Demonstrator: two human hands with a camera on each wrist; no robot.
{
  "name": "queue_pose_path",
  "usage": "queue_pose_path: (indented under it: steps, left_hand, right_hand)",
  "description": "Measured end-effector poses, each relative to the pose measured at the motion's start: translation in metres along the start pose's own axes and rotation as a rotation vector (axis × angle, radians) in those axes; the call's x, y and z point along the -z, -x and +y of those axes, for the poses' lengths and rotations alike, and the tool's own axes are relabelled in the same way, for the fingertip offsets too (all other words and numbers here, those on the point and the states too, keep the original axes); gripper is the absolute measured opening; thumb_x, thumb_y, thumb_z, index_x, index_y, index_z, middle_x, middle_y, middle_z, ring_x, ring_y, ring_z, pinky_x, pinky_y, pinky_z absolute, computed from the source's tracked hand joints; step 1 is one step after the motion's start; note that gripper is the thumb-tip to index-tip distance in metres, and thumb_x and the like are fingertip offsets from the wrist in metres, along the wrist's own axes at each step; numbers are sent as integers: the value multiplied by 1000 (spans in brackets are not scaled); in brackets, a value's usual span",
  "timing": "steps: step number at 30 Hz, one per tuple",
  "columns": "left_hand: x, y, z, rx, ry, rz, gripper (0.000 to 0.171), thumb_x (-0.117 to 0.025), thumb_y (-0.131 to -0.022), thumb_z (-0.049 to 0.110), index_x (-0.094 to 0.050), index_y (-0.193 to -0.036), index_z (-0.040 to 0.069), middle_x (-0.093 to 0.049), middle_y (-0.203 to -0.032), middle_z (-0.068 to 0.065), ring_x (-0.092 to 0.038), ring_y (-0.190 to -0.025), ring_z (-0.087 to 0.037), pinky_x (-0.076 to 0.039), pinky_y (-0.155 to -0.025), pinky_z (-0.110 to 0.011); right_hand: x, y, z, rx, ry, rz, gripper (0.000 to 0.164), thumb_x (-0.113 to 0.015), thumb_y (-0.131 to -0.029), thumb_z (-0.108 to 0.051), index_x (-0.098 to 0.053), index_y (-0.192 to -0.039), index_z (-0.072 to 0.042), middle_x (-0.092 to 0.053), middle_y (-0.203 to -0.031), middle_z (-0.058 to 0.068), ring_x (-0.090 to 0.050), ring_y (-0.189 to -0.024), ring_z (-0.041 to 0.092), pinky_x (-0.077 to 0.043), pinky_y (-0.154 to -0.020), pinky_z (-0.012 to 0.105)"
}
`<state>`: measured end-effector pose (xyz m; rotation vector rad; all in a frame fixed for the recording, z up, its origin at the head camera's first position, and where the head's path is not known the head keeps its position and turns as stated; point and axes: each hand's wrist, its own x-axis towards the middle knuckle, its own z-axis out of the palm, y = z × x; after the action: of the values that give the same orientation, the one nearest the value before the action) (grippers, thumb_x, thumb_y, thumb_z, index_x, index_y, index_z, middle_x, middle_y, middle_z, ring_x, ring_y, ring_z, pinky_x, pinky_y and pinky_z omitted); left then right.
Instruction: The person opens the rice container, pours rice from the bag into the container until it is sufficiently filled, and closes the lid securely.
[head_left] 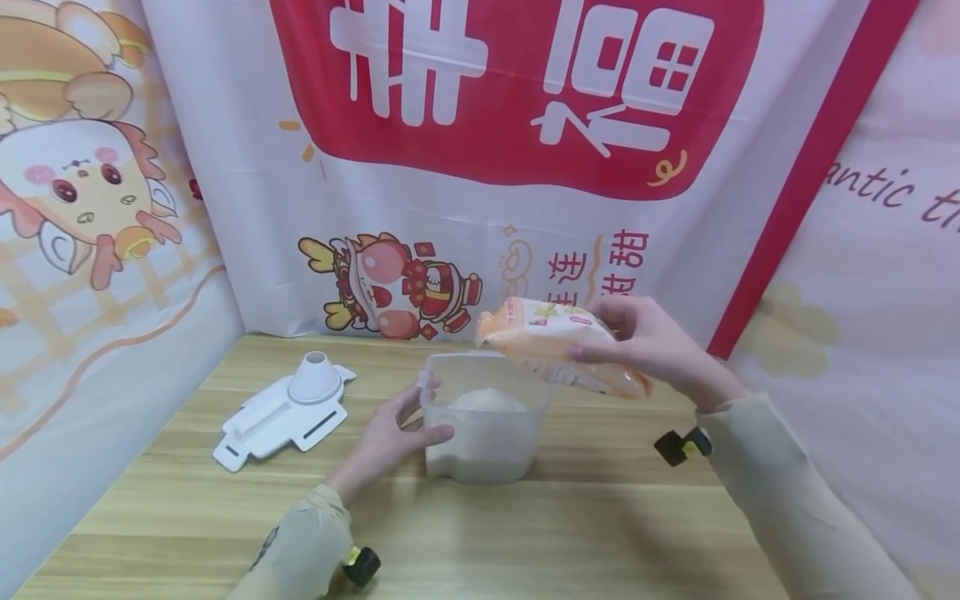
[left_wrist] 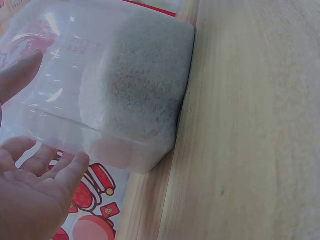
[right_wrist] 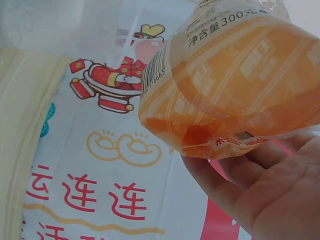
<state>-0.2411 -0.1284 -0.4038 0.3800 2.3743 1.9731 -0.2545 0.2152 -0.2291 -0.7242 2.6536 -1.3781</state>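
Note:
A translucent plastic container (head_left: 480, 450) stands upright on the table, partly filled with white rice-like grains (left_wrist: 145, 75). My left hand (head_left: 393, 437) holds it at its left side, thumb on the front wall and fingers behind. Over the container's right rim, my right hand (head_left: 648, 342) grips an orange-and-white plastic packet (head_left: 551, 337) lying tilted on its side, its left end above the opening. In the right wrist view the packet (right_wrist: 225, 85) shows a barcode and printed text, with the fingers beneath it.
To the left lies a white plastic lid-like piece (head_left: 281, 412) with a cone-shaped spout. The wooden table (head_left: 600, 533) ends at the back against a white-and-red printed cloth (head_left: 480, 225). Another printed cloth (head_left: 82, 275) hangs at the left side.

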Motion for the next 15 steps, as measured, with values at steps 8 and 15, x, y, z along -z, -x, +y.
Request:
queue_pose_path:
  steps: [8, 15]
  left_hand:
    - [1, 1, 2, -11, 11, -11, 82, -85, -77, 36, -44, -147, 28, -42, -149, 4, -35, -139, -22, -36, -108, -40]
    - [1, 1, 2, 4, 9, -8, 82, -85, -76, 37, -43, -147, 32, -42, -149, 8, -35, -139, -19, -35, -110, -40]
  right_hand:
    - [-5, 12, 7, -69, -59, 88, 55, -81, -79, -44, -62, -123, -18, -68, -113, 2, -65, -97, 27, -55, -83, 43]
    - [-13, 26, 9, -89, -73, 207, 49, -79, -82, -44, -64, -119, -15, -68, -112, 5, -63, -96, 29, -56, -78, 42]
